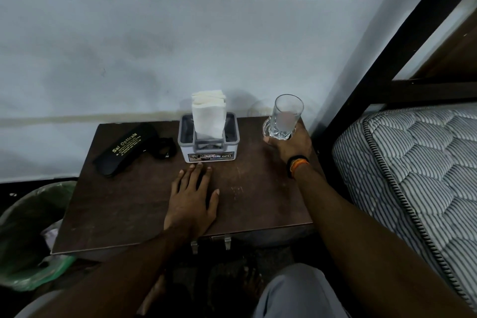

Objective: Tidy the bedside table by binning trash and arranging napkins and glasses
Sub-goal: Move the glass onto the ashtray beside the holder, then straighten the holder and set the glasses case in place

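Right hand grips the tumbler low at the bench's far right corner; set it down upright. Left hand rests flat, fingers straight.

Your right hand gripping the glass at the table's far right corner, your left hand flat mid-table, napkins upright in the holder at the far edge.

Black spectacle case marked "Sai Opticals", left rear of frame centre, black strap touching its right end. Striped quilted mattress at right, dark bed frame above. Pale wall behind.
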